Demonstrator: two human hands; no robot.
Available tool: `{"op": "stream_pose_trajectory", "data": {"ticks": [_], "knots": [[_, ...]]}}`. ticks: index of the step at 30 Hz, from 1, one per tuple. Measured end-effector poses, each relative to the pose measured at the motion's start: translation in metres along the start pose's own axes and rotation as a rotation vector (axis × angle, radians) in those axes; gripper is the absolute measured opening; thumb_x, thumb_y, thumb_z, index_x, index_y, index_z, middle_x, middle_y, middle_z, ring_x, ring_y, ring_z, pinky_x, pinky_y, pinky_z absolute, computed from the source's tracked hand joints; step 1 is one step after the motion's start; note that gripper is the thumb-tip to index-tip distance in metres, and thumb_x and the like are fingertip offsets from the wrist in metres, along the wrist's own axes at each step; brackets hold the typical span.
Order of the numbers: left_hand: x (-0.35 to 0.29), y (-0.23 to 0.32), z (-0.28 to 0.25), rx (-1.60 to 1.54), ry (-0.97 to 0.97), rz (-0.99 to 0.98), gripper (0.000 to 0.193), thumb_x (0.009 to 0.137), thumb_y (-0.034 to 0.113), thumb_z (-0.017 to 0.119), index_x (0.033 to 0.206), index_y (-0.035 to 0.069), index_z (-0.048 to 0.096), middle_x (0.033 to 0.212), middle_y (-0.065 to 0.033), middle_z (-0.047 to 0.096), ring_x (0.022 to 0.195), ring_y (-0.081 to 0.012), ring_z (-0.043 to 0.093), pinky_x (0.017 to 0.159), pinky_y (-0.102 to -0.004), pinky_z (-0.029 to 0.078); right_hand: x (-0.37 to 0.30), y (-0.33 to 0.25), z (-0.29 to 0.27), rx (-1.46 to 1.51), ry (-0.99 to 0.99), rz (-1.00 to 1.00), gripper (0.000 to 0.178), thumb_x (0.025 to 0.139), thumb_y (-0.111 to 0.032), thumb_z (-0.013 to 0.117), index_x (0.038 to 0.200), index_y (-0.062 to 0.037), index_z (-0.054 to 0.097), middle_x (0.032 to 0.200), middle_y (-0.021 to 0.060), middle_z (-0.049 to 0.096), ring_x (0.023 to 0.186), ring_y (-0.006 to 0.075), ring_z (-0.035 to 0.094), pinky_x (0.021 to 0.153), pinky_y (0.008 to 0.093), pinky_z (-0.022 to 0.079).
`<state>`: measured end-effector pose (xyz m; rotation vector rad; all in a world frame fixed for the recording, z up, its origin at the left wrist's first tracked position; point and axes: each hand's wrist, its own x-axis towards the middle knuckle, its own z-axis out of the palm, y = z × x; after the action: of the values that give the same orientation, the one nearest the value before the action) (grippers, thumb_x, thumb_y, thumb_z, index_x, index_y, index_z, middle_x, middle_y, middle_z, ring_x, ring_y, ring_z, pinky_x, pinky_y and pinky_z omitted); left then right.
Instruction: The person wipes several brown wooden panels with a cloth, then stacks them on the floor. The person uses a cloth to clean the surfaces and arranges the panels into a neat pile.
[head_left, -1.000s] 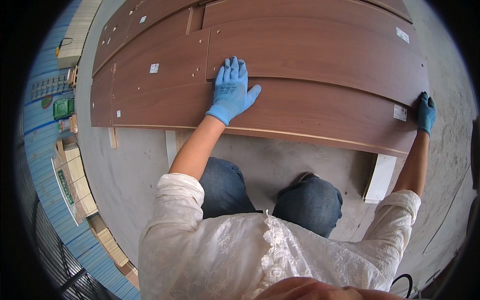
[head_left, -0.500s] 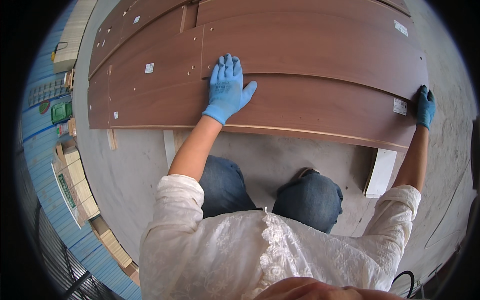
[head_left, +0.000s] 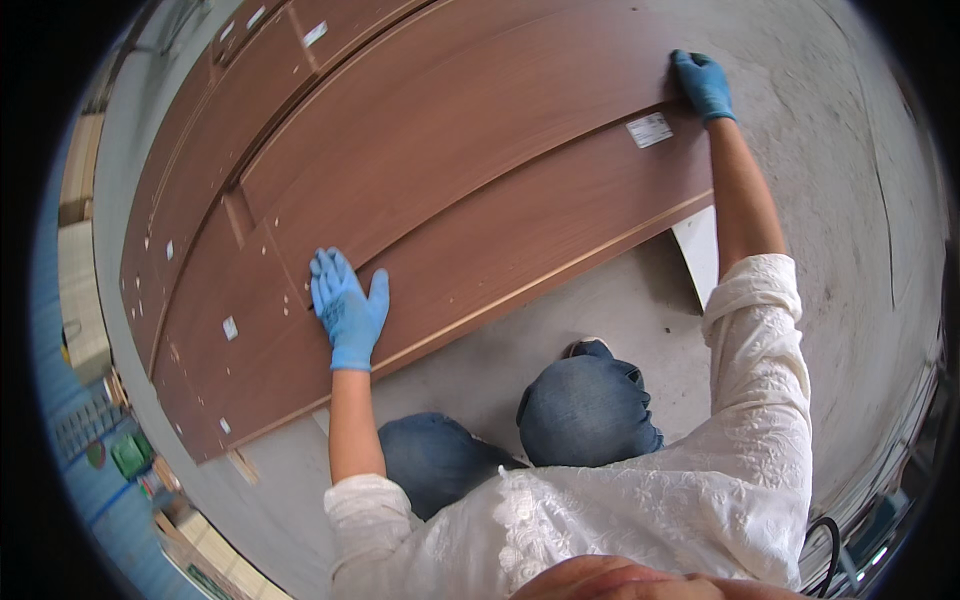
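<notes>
Long reddish-brown boards lie side by side and partly overlapping in front of me. My left hand (head_left: 347,312), in a blue glove, rests flat with fingers stretched out near a seam and several small holes. It lies where the nearest board (head_left: 530,255) meets the overlapping board (head_left: 470,150) behind it. At the right end of that overlapping board, my gloved right hand (head_left: 705,85) curls its fingers around the end edge. A white label (head_left: 649,130) sits on the nearest board just below that hand. The underside of the boards and some right fingertips are hidden.
A white support piece (head_left: 697,255) stands under the right end of the boards on the grey concrete floor (head_left: 830,200). More brown boards (head_left: 210,160) lie beyond. At the far left are pale timber stacks (head_left: 85,295) and a green bin (head_left: 130,455).
The view has turned, so the boards now slant up to the right. Both hands keep about the same places on the boards, the left flat and the right at the end.
</notes>
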<state>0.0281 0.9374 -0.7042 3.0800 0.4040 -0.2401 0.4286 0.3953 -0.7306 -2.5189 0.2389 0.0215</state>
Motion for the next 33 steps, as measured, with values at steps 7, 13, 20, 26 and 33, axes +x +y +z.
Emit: {"op": "stream_pose_trajectory", "data": {"ticks": [7,13,20,26,33], "knots": [[0.011,-0.009,0.010,-0.027,-0.032,-0.015,0.088,0.096,0.049,0.063,0.155,-0.010,0.035,0.164,-0.0290,0.031,0.153,-0.0422,0.030,0.125,-0.0512,0.023,-0.009,-0.032,0.004,-0.087,0.093,0.030,0.066,0.088,-0.058,0.064,0.125,-0.0039,0.072,0.127,0.0245,0.069,0.120,0.0397,0.066,0.105,0.0452,0.049],[0.002,-0.022,0.022,-0.101,-0.088,-0.118,0.086,0.094,0.047,0.066,0.152,-0.010,0.040,0.161,-0.0286,0.037,0.151,-0.0422,0.034,0.124,-0.0495,0.026,-0.020,-0.080,-0.001,-0.082,-0.013,-0.091,0.070,0.084,-0.055,0.069,0.131,-0.0025,0.068,0.129,0.0240,0.069,0.120,0.0387,0.066,0.105,0.0445,0.050],[-0.004,-0.033,0.030,-0.110,-0.048,-0.171,0.078,0.095,0.045,0.066,0.145,-0.012,0.048,0.157,-0.0324,0.040,0.146,-0.0456,0.039,0.120,-0.0509,0.032,-0.040,-0.119,-0.004,0.016,-0.122,-0.115,0.068,0.088,-0.047,0.071,0.137,-0.0005,0.063,0.129,0.0227,0.070,0.120,0.0345,0.067,0.104,0.0407,0.050],[0.016,-0.032,0.036,-0.060,0.082,-0.096,0.072,0.097,0.043,0.062,0.144,-0.010,0.049,0.156,-0.0338,0.041,0.144,-0.0479,0.041,0.117,-0.0554,0.034,-0.026,-0.097,-0.003,0.064,-0.027,-0.174,0.063,0.087,-0.050,0.069,0.127,-0.0024,0.070,0.122,0.0216,0.073,0.115,0.0366,0.069,0.102,0.0433,0.051],[0.041,-0.013,0.013,-0.003,0.213,0.045,0.056,0.091,0.041,0.069,0.119,-0.007,0.060,0.143,-0.0334,0.052,0.129,-0.0491,0.052,0.105,-0.0553,0.045,-0.003,-0.019,0.013,0.180,-0.102,-0.112,0.053,0.097,-0.042,0.068,0.128,0.0008,0.067,0.113,0.0097,0.074,0.099,0.0199,0.066,0.092,0.0367,0.053]]}}
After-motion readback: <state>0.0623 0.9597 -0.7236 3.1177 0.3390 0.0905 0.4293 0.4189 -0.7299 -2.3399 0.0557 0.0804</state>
